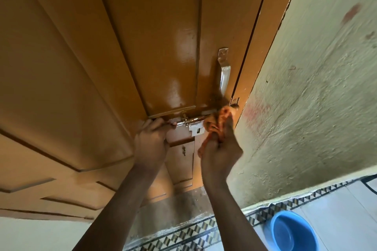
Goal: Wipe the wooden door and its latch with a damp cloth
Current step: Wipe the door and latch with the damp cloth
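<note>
The brown wooden door (102,57) fills the upper left, glossy around the middle. Its metal slide latch (188,121) runs across at centre, with a silver hasp plate hanging below it. My left hand (152,140) grips the left end of the latch bolt. My right hand (219,153) holds a bunched orange cloth (216,122) and presses it against the right end of the latch, by the door's edge. A silver pull handle (224,71) stands just above the cloth. The latch's right end is hidden under the cloth.
A rough pale-green wall (316,98) borders the door on the right. A blue plastic basin (291,230) sits on the white tiled floor at lower right, beside a patterned tile strip (193,232). A keyhole (184,151) lies below the latch.
</note>
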